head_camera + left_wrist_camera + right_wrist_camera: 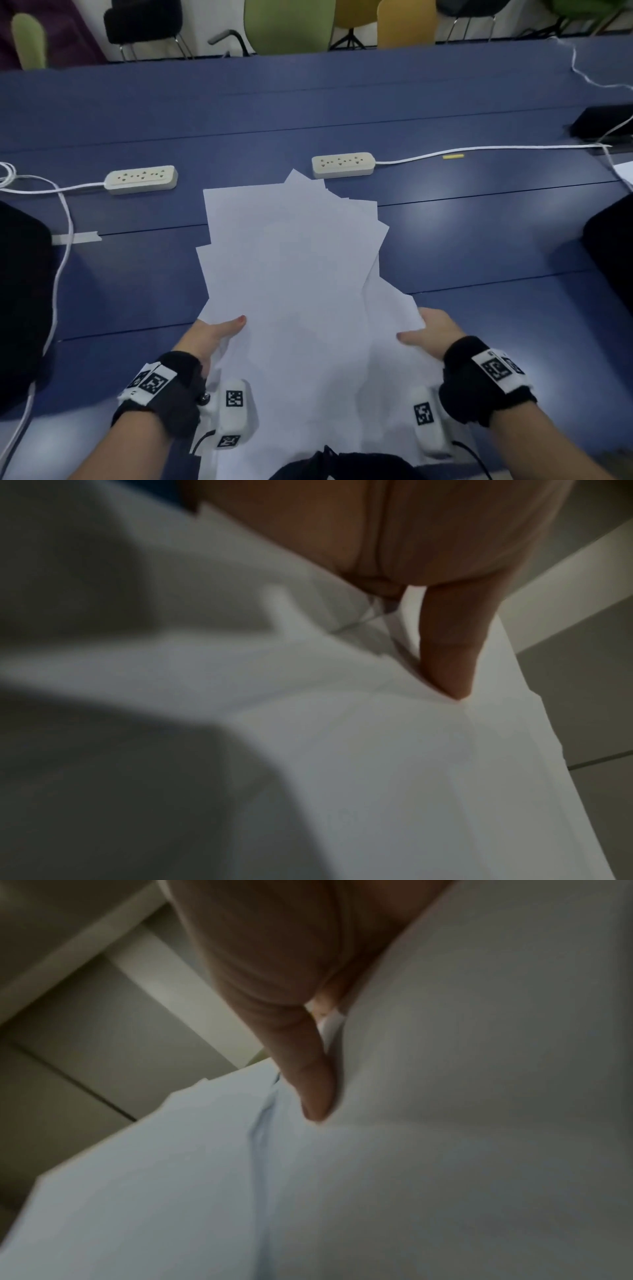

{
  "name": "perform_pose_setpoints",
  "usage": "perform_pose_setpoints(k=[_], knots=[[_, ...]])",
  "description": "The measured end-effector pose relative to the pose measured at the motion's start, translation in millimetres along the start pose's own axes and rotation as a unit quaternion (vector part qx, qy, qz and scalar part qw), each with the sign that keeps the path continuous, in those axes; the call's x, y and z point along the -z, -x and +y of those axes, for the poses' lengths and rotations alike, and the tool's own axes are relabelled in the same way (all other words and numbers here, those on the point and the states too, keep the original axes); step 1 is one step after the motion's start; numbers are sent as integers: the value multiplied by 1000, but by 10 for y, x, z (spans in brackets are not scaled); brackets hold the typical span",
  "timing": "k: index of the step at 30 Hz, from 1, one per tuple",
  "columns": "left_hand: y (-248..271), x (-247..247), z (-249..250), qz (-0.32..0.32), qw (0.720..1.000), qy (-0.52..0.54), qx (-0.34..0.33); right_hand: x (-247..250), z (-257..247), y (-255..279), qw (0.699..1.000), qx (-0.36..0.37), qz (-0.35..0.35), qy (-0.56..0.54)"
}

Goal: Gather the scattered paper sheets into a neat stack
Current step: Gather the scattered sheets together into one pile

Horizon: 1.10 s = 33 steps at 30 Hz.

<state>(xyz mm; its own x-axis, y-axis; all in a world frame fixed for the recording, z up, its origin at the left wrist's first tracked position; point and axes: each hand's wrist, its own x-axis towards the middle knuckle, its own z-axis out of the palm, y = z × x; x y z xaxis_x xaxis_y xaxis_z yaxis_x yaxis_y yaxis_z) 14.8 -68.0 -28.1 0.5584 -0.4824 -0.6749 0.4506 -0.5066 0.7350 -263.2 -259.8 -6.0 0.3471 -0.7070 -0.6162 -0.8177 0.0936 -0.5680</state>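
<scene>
Head view: both hands pinch the fanned paper sheets (291, 274) over the blue table (479, 240), left hand (212, 337) at 7 o'clock, right hand (433, 334) at 4; fingers beneath are hidden. Two power strips (141, 179) lie at 12. Wrist views: blurred thumbs on paper.

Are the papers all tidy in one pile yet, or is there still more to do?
Gathered: the paper sheets overlap in one bunch on the blue table. In hand: the left hand and right hand pinch the bunch's near sides, thumbs on top. Left: corners fan out at different angles, so the edges need squaring into a neat stack.
</scene>
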Motion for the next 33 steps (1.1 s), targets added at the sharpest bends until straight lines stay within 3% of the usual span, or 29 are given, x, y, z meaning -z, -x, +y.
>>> perform_pose_setpoints(k=[2, 6, 12, 15, 17, 19, 29, 33], knots=[[43, 40, 27, 14, 1000, 5, 10, 116, 71, 1, 999, 12, 45, -24], [77, 177, 29, 20, 999, 23, 21, 333, 148, -34, 974, 20, 140, -179], [152, 271, 51, 27, 999, 22, 34, 251, -60, -280, 949, 6, 180, -260], [150, 355, 77, 28, 998, 28, 44, 177, -201, -442, 969, -7, 174, -174], [178, 373, 115, 19, 999, 23, 36, 99, -315, -517, 988, -11, 151, -19], [202, 335, 147, 21, 999, 21, 21, 38, -454, -570, 984, -13, 151, 97], [77, 137, 173, 5, 998, 68, 10, -108, -1011, -777, 993, -46, 13, 111], [19, 167, 147, 12, 997, 77, 20, -169, -1073, -788, 992, -58, 65, 86]])
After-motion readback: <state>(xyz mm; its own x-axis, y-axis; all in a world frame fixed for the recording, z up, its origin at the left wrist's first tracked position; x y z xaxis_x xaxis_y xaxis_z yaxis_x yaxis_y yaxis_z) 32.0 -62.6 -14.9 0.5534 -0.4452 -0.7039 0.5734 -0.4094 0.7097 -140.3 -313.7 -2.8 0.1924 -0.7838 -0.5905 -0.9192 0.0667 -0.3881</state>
